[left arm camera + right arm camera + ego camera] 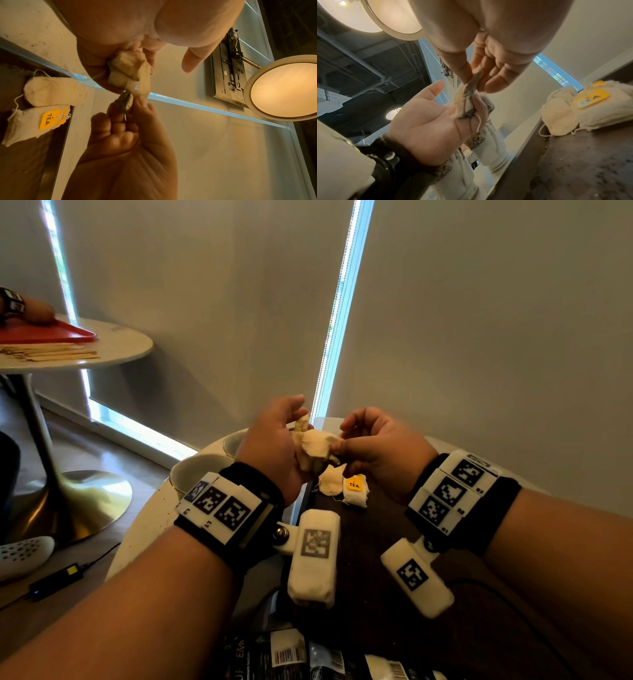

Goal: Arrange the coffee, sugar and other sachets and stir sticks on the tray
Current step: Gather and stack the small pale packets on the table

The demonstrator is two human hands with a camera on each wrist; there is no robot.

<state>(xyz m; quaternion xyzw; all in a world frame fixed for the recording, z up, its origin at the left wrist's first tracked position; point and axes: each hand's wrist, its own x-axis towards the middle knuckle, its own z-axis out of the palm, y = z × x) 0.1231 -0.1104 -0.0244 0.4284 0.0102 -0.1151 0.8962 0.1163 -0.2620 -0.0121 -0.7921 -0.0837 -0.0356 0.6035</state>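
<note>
Both hands are raised above the dark tray [383, 542], working on 1 bunch of tea bags [317, 450] held between them. The left hand [274, 446] has its fingers curled round the bunch, thumb free and pointing up. The right hand [380, 446] pinches 1 end of a bag between thumb and forefinger, other fingers loosely bent. Judging by that, the person is prob. separating 1 bag from the clump or untangling its string; which of the 2 can't be told.

Done so far, as far as visible: 2 tea bags already lie on the tray's far end, a plain tea bag [54, 91] and, touching it, a tagged tea bag [34, 124] w/ a yellow TEA label. Black sachets [308, 655] w/ barcodes lie at the bottom edge of the head view; whether they sit on the tray or beside it is unclear, and they don't look neatly lined up.

Left to do, by estimate: place the held bags next to the 2 on the tray, then sort the black sachets. No stir sticks are visible near this tray. White cups [195, 470] stand just beyond the tray's left side.

Elsewhere, a 2nd round table [116, 344] carries a red tray [68, 335] and wooden sticks [54, 352], w/ another person's hand [34, 309] there; that looks like a separate setup.

Overall the task seems early to mid-way.
</note>
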